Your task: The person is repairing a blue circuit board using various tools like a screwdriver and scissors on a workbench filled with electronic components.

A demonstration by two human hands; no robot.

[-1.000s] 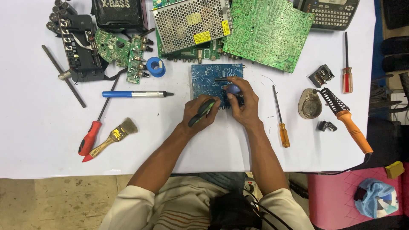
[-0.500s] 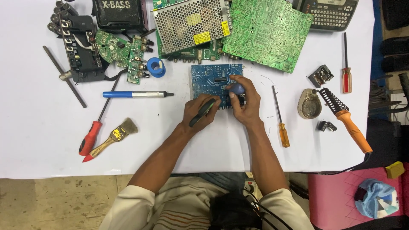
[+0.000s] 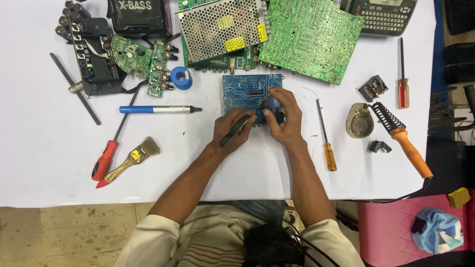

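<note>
Blue circuit board (image 3: 246,95) lay flat on the white table (image 3: 44,148); your left hand (image 3: 233,129) gripped dark pliers (image 3: 234,131), your right hand (image 3: 282,117) pinched a blue-handled tool (image 3: 271,102) on it. Stiff, light, probably fragile: you'd best have held its edges.

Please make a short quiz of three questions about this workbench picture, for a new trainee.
1. True or false: the blue circuit board lies under both hands.
2. Which tool lies just right of the right hand? A) paintbrush B) yellow-handled screwdriver C) blue pen-shaped tool
3. Fill in: the left hand holds a dark tool with a ____ stripe.

Key:
1. True; both hands rest at its lower edge.
2. B, the yellow-handled screwdriver; the paintbrush and blue pen-shaped tool lie to the left.
3. Green.
</note>
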